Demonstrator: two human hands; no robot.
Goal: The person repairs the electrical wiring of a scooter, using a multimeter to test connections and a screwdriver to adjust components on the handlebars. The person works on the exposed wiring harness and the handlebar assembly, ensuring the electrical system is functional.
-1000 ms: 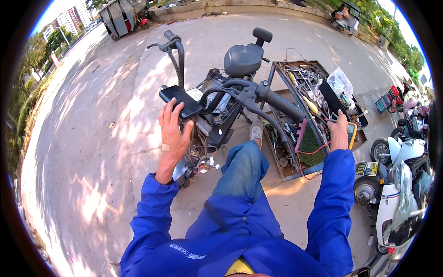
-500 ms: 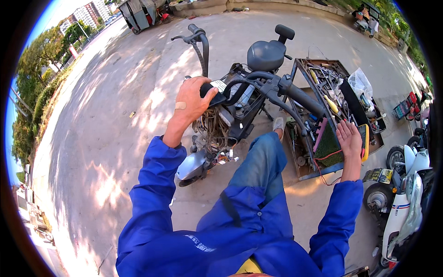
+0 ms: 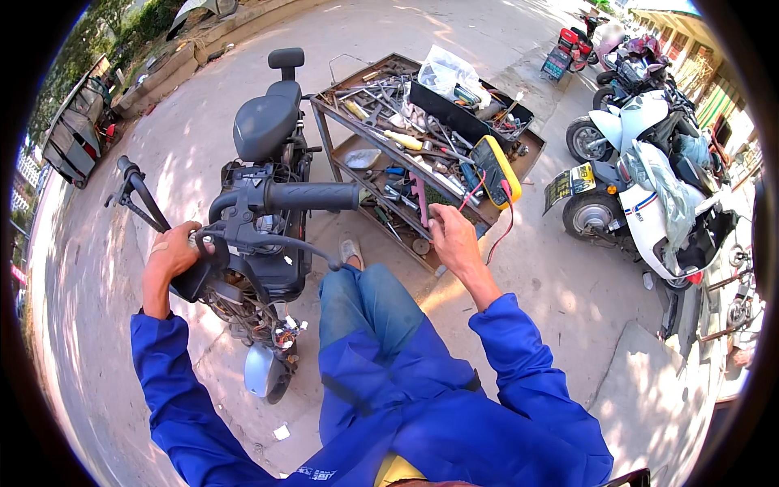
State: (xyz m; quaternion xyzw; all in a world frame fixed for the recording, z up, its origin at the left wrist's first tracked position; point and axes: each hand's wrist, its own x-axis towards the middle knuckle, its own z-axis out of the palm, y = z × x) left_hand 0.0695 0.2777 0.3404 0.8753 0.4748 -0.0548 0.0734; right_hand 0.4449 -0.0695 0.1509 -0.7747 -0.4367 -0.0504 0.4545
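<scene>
Now, in the head view, your right hand point(image 3: 456, 239) has curled from an open spread, suggesting a grasp that cannot be confirmed, with the yellow-rimmed rectangular multimeter point(image 3: 493, 172) near its right, while your left hand point(image 3: 172, 253), well apart, curls over the black plastic scooter panel point(image 3: 189, 286), its grip partly hidden.

Cart top point(image 3: 531, 148) w/ tools point(image 3: 403, 140), black tray point(image 3: 445, 112), prob. yellow meter point(image 3: 497, 172).
</scene>
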